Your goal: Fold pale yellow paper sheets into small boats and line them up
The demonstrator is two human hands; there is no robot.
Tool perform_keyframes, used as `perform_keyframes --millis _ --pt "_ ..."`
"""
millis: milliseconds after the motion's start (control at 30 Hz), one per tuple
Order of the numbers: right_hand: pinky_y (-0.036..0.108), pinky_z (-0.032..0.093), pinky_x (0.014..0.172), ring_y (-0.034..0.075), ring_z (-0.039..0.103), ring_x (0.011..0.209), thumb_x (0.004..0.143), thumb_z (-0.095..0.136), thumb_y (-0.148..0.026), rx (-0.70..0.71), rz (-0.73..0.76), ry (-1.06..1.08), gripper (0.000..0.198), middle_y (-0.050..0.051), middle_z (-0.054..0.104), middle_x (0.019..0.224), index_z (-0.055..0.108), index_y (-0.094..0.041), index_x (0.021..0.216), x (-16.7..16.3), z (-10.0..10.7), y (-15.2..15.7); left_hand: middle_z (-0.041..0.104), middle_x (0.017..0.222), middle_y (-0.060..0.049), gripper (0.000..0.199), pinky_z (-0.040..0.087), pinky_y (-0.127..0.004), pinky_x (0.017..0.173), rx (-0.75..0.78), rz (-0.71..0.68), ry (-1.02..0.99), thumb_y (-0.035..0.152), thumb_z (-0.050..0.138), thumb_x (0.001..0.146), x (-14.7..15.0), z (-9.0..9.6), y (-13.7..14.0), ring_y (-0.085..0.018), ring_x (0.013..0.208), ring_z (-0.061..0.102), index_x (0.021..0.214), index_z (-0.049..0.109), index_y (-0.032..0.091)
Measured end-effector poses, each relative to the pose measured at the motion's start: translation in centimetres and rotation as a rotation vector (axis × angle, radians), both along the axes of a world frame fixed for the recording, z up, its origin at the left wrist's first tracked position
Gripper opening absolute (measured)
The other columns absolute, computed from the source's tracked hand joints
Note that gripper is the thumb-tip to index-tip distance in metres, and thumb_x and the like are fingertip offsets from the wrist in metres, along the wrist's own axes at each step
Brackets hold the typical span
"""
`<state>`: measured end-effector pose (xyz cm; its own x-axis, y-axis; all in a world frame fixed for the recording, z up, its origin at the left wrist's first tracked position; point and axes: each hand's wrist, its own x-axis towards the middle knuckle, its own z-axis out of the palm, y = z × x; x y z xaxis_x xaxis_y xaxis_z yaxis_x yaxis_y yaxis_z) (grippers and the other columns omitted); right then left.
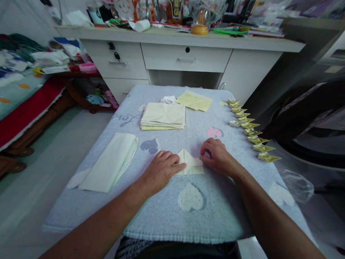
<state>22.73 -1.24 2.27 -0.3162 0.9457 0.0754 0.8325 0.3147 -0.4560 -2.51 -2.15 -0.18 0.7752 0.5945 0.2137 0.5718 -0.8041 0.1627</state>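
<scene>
And here's the folded paper (193,166) mid-desk (161,216), peak towards twelve, long axis nine to three, seemingly part-worked. Left hand (163,165) flat, right hand (218,155) curled at its edge; whether either's fingers clamp, I can't tell. Finished-looking folded pieces (248,125) line two o'clock; creased sheets (163,114), unfolded, at eleven.

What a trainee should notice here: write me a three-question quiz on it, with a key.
1. Multiple choice: along which side of the cloth-covered table does the row of folded papers stand, as the person sees it? (a) left (b) right (c) near
2. True or false: the left hand touches the small folded paper.
3. Fill in: beyond the small folded paper lies a ____ of creased sheets.

Key: 1. b; 2. true; 3. stack
</scene>
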Motion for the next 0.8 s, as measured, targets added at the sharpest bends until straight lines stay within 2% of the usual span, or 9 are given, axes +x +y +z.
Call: perform_keyframes --millis 100,167,233,333,600,800 --pt "0.03 0.039 0.074 0.018 0.051 0.083 0.079 0.052 -0.011 0.101 0.07 0.23 0.011 0.006 0.057 0.09 0.057 -0.018 0.085 -1.1 0.9 -0.8 0.06 0.094 -0.002 0.026 0.034 -0.033 0.077 -0.013 -0.002 -0.022 0.025 0.053 0.093 0.0 -0.2 0.0 -0.018 0.088 0.047 0.116 0.061 0.032" --pt "0.026 0.039 0.066 0.014 0.051 0.072 0.08 0.048 -0.009 0.011 0.159 0.3 0.012 0.003 0.057 0.082 0.054 -0.019 0.084 -2.0 1.2 -1.4 0.06 0.094 -0.002 0.025 0.034 -0.033 0.077 -0.026 0.002 -0.048 0.025 0.052 0.093 0.1 -0.4 0.1 -0.018 0.089 0.048 0.114 0.062 0.032" --pt "0.024 0.038 0.062 0.012 0.049 0.066 0.079 0.047 -0.008 -0.067 0.23 0.285 0.014 0.0 0.056 0.077 0.053 -0.019 0.085 -3.0 1.2 -2.0 0.061 0.093 -0.002 0.023 0.035 -0.033 0.077 -0.055 0.022 -0.089 0.024 0.052 0.093 0.1 -0.6 0.2 -0.018 0.088 0.048 0.11 0.065 0.031" --pt "0.024 0.037 0.065 0.013 0.049 0.07 0.079 0.046 -0.005 -0.056 0.268 0.198 0.015 0.001 0.056 0.076 0.054 -0.018 0.082 -3.8 0.4 -2.2 0.061 0.091 -0.002 0.025 0.036 -0.033 0.079 -0.143 0.068 -0.155 0.017 0.051 0.091 0.2 -0.6 0.5 -0.017 0.088 0.05 0.104 0.069 0.03" --pt "0.031 0.033 0.076 0.019 0.05 0.082 0.087 0.053 -0.017 0.041 0.151 -0.087 0.006 0.005 0.061 0.083 0.059 -0.018 0.086 -5.2 -1.1 -2.0 0.061 0.093 -0.002 0.015 0.036 -0.036 0.088 -0.32 0.145 -0.216 0.022 0.053 0.089 0.0 0.8 1.0 -0.019 0.095 0.052 0.094 0.067 0.023" --pt "0.032 0.029 0.073 0.021 0.048 0.083 0.089 0.056 -0.03 0.075 0.055 -0.179 0.011 0.006 0.059 0.087 0.058 -0.02 0.085 -6.2 -1.4 -2.3 0.056 0.093 -0.001 0.007 0.035 -0.037 0.085 -0.258 0.274 -0.218 0.027 0.061 0.083 0.2 0.4 0.8 -0.02 0.093 0.048 0.08 0.059 0.02"
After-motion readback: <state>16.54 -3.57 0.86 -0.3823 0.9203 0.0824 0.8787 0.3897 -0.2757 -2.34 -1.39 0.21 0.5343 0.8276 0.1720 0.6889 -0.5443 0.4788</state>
